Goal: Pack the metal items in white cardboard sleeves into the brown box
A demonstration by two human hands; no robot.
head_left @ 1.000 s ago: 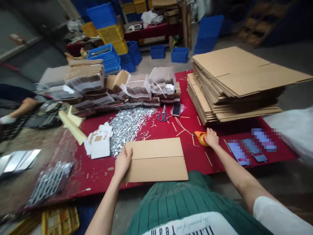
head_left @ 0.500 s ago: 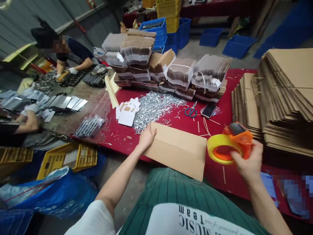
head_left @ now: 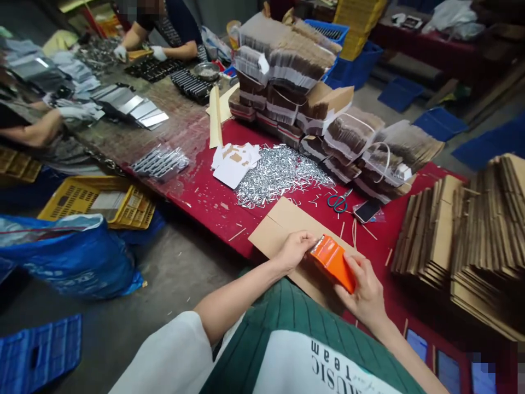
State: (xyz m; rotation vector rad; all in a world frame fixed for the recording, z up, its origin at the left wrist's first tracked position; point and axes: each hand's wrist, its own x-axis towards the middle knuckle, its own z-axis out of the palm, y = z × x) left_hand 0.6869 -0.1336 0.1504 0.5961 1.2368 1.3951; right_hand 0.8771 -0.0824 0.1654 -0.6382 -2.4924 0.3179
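Observation:
In my right hand [head_left: 365, 287] is an orange tape dispenser [head_left: 333, 261], fingers wrapped round its rear end. It is tilted over a flat brown cardboard box [head_left: 281, 221] lying at the table's front edge by my apron. My left hand [head_left: 296, 250] meets the dispenser's front edge with thumb and fingers pinched together; whatever lies between them is too small to make out. The yellow tape roll is hidden from this angle. Beyond the cardboard lies a heap of small bent metal pins [head_left: 283, 172], with scissors [head_left: 338, 202] and a phone [head_left: 367, 210] to its right.
Bundled cardboard stacks [head_left: 301, 60] line the table's far side. More flat cartons [head_left: 435, 224] stand at the right. Two co-workers' gloved hands [head_left: 158, 53] are busy at the left table. A yellow crate [head_left: 141, 210] and a blue bag [head_left: 74, 262] sit on the floor.
My right hand has brought the dispenser left over the cardboard and turned it. My left hand has let go of the cardboard's far left corner and moved to the dispenser. The view has shifted.

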